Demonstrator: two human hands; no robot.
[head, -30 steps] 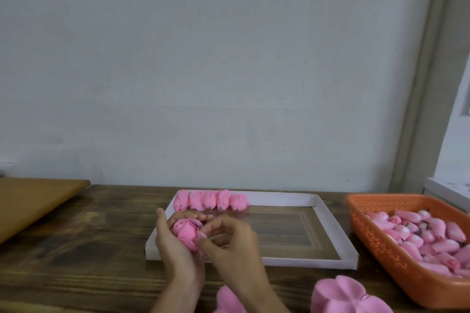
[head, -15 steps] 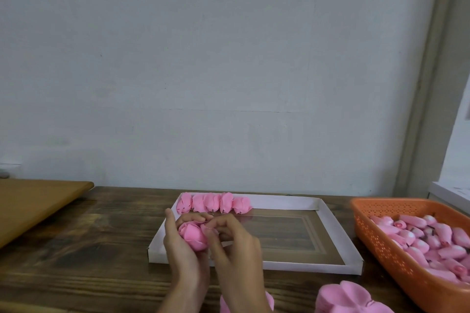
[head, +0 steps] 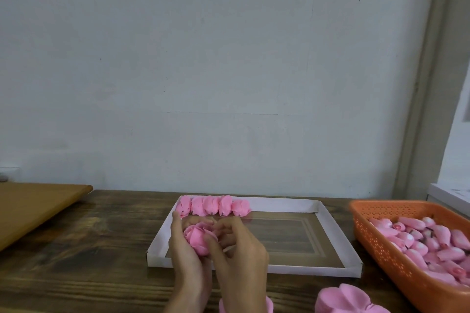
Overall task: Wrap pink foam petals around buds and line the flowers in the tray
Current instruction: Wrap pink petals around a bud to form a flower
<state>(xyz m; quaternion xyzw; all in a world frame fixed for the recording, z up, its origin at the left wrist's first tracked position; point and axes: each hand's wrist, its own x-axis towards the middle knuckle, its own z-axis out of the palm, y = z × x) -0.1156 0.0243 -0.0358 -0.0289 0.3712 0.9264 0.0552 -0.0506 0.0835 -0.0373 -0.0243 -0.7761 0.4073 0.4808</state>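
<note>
Both hands hold one pink foam flower above the near left part of the white tray. My left hand cups the flower from below and the left. My right hand pinches its petals from the right with curled fingers. A row of several finished pink flowers lies along the tray's far left edge. Loose pink petals lie at the bottom right, and another pink piece shows under my right wrist.
An orange perforated basket full of pink buds stands at the right. A light wooden board lies at the left on the dark wooden table. A pale wall rises behind.
The hands and flower stay over the tray's near left corner. My right fingers have shifted around the petals, which now sit closer around the bud.
</note>
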